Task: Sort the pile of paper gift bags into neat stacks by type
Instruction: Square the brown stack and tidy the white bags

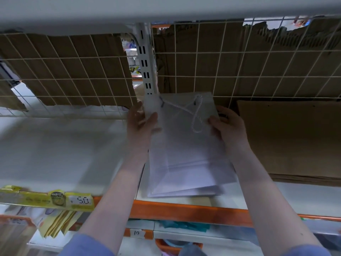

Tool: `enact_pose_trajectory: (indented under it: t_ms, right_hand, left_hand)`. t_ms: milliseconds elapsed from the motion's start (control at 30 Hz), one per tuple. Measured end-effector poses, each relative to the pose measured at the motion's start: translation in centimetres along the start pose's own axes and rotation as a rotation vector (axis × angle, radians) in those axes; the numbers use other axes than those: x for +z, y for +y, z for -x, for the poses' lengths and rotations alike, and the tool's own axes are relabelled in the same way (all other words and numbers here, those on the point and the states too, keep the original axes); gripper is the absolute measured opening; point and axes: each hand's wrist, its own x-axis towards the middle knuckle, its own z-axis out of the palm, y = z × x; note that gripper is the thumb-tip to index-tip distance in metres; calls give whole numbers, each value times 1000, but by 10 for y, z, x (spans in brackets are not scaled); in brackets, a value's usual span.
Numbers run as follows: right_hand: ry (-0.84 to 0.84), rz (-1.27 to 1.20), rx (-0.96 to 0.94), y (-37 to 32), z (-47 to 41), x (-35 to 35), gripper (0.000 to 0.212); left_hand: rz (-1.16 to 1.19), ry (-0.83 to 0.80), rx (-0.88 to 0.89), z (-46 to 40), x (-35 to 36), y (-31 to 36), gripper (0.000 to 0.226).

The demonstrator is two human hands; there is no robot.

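Both hands, left hand (pixel 142 122) and right hand (pixel 227 124), grip the upper corners of a flat white paper gift bag with rope handle (pixel 184 145), atop its white stack on the shelf (pixel 55 148). Loosely fanned lower bags could slide off the orange front edge (pixel 184 211).

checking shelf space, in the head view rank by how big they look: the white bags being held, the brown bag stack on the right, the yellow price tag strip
1. brown bag stack, though the frame edge cuts it off
2. white bags, held at both sides by the left hand and right hand
3. yellow price tag strip, nearer the camera, still smallest
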Motion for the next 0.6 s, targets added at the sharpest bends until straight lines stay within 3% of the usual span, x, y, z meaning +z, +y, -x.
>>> enact_pose_trajectory:
  t_ms: [133,200,333,600]
  right_hand:
    - [-11,1,72,2,2,-2,24]
    - [-40,24,75,6,4,-5,23]
    - [-94,117,135,19,6,-16,22]
    - [-84,114,191,30,19,-35,16]
  left_hand:
    - [166,-199,-415,3,-5,-6,52]
    - [199,-183,-509,6,-3,-8,56]
    - [85,-93,-521,8,-1,-21,53]
    - [-110,-171,-375,14,-10,-33,59]
